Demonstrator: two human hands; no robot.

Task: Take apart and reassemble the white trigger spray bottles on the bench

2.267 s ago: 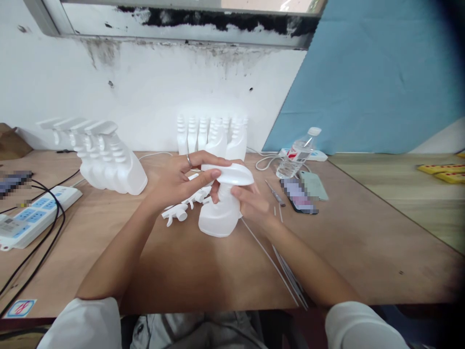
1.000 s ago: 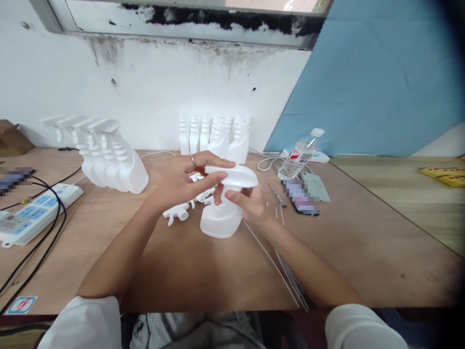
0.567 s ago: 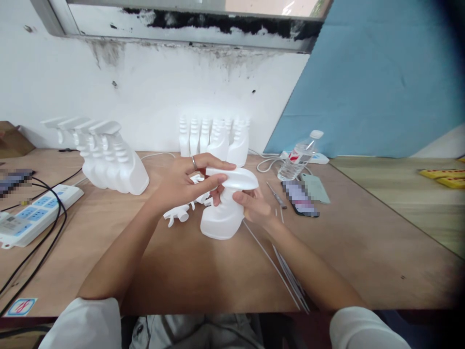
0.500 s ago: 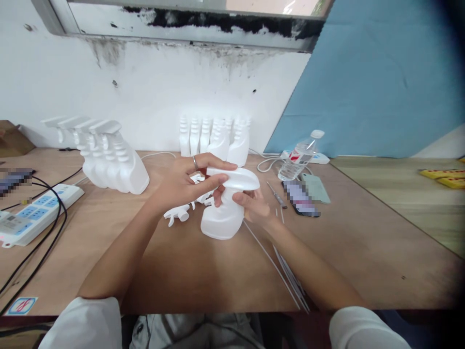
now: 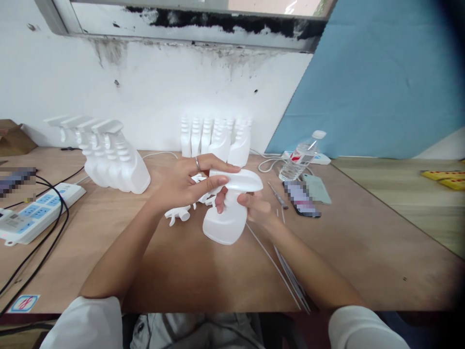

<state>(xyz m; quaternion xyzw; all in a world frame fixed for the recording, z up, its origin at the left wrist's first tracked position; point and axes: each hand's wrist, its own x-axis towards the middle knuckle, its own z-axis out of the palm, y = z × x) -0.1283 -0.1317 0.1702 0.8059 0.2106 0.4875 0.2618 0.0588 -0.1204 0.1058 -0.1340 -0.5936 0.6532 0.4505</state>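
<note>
A white spray bottle (image 5: 224, 224) stands tilted on the wooden table (image 5: 189, 271), with a white trigger head (image 5: 242, 178) on its neck. My left hand (image 5: 183, 183), a ring on one finger, is closed on the trigger head from the left. My right hand (image 5: 256, 206) wraps the bottle's neck just under the head. Loose white trigger heads (image 5: 179, 212) lie on the table right behind my hands.
A row of finished spray bottles (image 5: 109, 160) stands at the left, and bottles without heads (image 5: 218, 138) at the back wall. A power strip (image 5: 32, 211) with black cables lies far left. A water bottle (image 5: 300, 156), a phone (image 5: 301, 198), thin white tubes (image 5: 272, 261) and a small tool (image 5: 278, 195) lie to the right.
The bottle and both hands have shifted slightly right and toward me. My right fingers have changed their grip round the neck, while the left hand stays on the trigger head.
</note>
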